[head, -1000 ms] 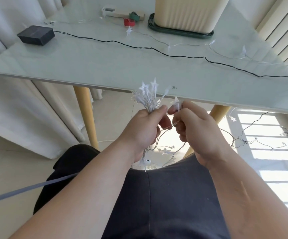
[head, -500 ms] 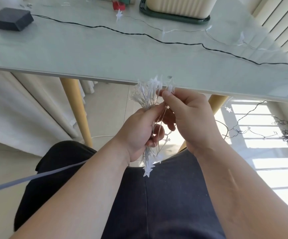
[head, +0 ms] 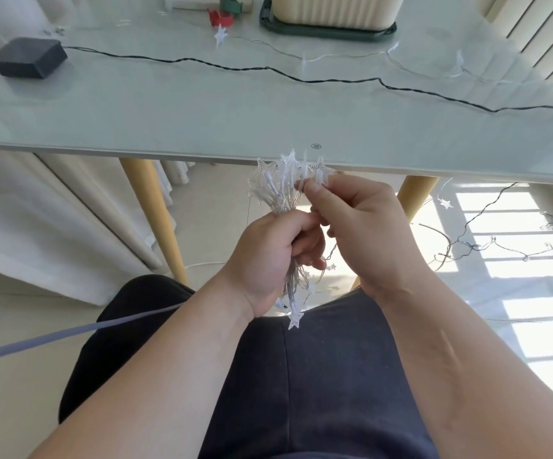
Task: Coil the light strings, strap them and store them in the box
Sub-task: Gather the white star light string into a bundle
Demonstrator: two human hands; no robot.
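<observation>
The glass table (head: 202, 120) fills the upper frame, a cream box (head: 334, 9) on its green lid (head: 328, 29) top centre, contents unseen. Below the table's edge my left hand (head: 268, 260) clamps the star light bundle (head: 285, 187) while my right hand (head: 361, 226) pinches one star (head: 319, 168).

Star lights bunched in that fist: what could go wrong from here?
1. The left hand grips a thick bundle; a loop might slip as the right hand adds a star.
2. Loose string on the floor looks tangled and may snag.
3. Pulling could drag the wire and black box across the table.
</observation>
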